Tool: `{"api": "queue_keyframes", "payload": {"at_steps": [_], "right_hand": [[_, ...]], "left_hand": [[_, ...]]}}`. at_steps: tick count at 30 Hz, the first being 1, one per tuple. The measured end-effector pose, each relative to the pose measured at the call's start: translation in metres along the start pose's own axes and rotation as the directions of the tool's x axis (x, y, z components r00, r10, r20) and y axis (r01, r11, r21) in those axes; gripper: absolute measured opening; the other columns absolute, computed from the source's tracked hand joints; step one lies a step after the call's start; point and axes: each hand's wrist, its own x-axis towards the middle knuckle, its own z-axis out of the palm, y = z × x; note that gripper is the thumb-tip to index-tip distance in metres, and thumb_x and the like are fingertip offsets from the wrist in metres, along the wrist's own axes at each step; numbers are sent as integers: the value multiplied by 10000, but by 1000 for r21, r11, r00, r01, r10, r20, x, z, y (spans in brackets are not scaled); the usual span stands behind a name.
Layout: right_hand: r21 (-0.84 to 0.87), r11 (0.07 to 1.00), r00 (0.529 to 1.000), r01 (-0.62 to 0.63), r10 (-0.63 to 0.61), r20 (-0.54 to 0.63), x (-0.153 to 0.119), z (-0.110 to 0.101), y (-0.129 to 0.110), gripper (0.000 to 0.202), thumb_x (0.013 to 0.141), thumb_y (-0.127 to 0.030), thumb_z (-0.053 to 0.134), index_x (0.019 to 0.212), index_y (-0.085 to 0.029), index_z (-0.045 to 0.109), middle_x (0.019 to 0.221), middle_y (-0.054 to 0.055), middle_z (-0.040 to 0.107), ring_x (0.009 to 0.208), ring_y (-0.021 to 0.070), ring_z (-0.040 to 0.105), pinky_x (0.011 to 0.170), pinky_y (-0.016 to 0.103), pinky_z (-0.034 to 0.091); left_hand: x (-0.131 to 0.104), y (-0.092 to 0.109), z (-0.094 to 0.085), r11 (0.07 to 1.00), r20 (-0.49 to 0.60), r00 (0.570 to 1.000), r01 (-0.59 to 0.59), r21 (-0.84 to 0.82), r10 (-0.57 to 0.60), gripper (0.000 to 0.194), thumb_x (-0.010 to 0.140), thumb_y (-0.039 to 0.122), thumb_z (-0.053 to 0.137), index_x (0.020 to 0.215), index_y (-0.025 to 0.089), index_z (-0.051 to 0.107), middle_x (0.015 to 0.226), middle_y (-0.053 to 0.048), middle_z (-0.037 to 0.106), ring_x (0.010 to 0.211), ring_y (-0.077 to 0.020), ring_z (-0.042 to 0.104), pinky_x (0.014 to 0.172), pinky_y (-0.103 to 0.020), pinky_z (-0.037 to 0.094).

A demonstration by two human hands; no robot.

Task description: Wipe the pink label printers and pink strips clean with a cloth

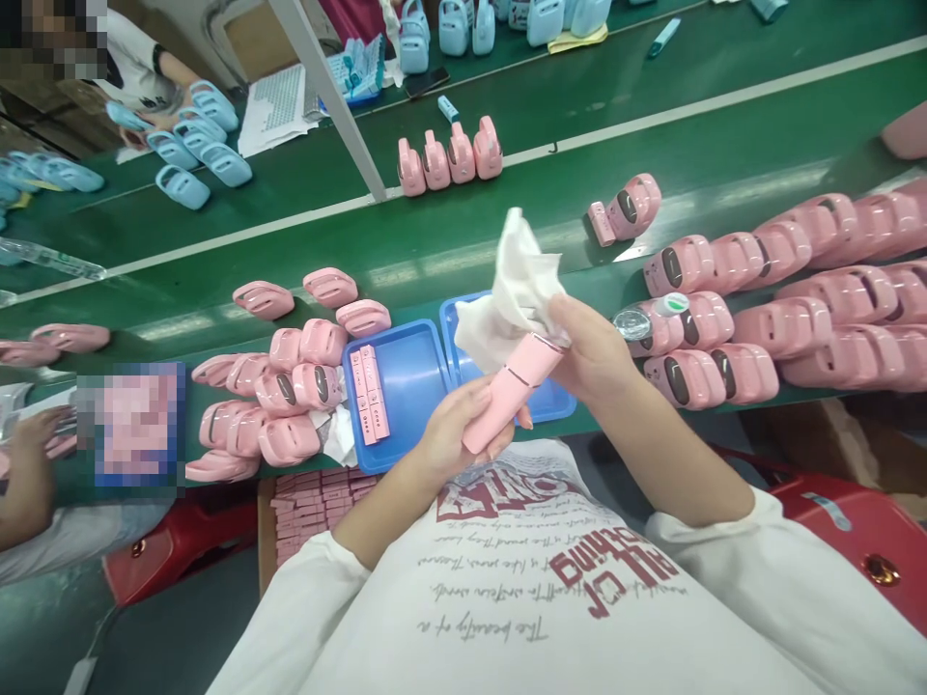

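In my left hand [463, 425] is a pink rounded stick-shaped piece [511, 396] with a shiny band near its upper end, tilted up to the right. My fingers wrap round its lower part. My right hand [590, 343] pinches a crumpled white cloth [518, 290] at the piece's upper end; cloth and piece appear to touch there. Below and behind my hands lie two blue trays. The left tray [406, 386] holds several slim pink pieces [369, 396]; the right tray [557, 401] is partly covered by my hands and the cloth.
Pink handled housings [300, 381] cluster at left, and long rows of pink housings [789, 319] fill the right. A box [319, 512] of pink pieces sits below the table edge. Across the green conveyor [528, 208], a person [141, 72] sits among blue housings [207, 145].
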Motion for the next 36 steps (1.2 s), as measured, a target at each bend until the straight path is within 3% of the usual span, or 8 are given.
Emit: {"api": "queue_keyframes", "payload": {"at_steps": [8, 15, 18, 20, 24, 28, 31, 36], "right_hand": [[-175, 984, 975, -41, 78, 210, 3, 5, -26, 375, 756, -572, 641, 769, -198, 638, 552, -38, 519, 486, 90, 465, 450, 217, 407], [-493, 831, 965, 258, -199, 168, 4, -10, -18, 379, 872, -545, 498, 831, -192, 630, 660, -9, 580, 602, 124, 549, 574, 254, 486], [-645, 622, 837, 443, -544, 51, 5, -18, 1, 368, 926, -484, 410, 1032, -212, 633, 894, 57, 672, 849, 201, 643, 769, 351, 535], [-712, 434, 739, 552, -651, 176, 5, -19, 14, 375, 913, -493, 421, 1064, -233, 644, 1038, 92, 677, 1065, 255, 619, 938, 440, 491], [-636, 158, 574, 756, -628, 526, -4, -8, 36, 227, 876, -426, 517, 968, -299, 681, 1108, 39, 682, 1183, 241, 571, 1053, 521, 400], [-379, 133, 375, 916, -618, 691, -29, 5, 49, 188, 887, -271, 496, 947, -214, 665, 988, 76, 719, 1081, 184, 635, 1001, 413, 476], [-367, 344, 503, 864, -594, 628, -45, 2, 46, 276, 924, -341, 402, 928, -192, 634, 879, 88, 718, 974, 192, 677, 898, 389, 542], [-521, 628, 801, 578, -558, 215, -39, -21, 18, 239, 904, -317, 469, 757, -195, 613, 772, 57, 622, 781, 200, 659, 638, 348, 550]], "left_hand": [[-2, 2, 10, 991, 12, 999, -52, 121, 51, 379, 866, 474, 521, 842, 99, 572, 687, -17, 564, 383, -22, 397, 340, -171, 261], [-2, 3, 4, 968, -98, 990, -71, 242, 98, 381, 836, 467, 583, 1026, 138, 561, 784, -26, 592, 443, -34, 448, 374, -159, 318], [3, 4, -3, 958, -141, 978, -115, 262, 156, 501, 822, 540, 571, 1178, 191, 521, 842, -35, 607, 507, -71, 507, 401, -178, 371], [7, 4, -4, 959, -149, 973, -138, 246, 178, 641, 794, 695, 473, 1189, 193, 531, 805, -41, 612, 516, -99, 508, 400, -206, 372], [15, 8, -1, 978, -229, 953, -181, 106, 201, 893, 634, 899, 351, 1105, 180, 594, 706, -47, 598, 564, -154, 524, 437, -254, 364], [17, 23, 2, 962, -307, 912, -265, 62, 271, 913, 631, 922, 259, 1086, 199, 582, 835, -82, 617, 779, -224, 589, 580, -304, 449], [16, 31, -1, 935, -303, 888, -305, 179, 347, 875, 662, 897, 278, 1126, 205, 544, 842, -71, 604, 716, -188, 575, 534, -272, 435], [15, 30, -8, 920, -226, 906, -301, 250, 357, 550, 809, 669, 475, 1097, 203, 526, 796, -12, 570, 537, -94, 518, 489, -230, 437]]}}
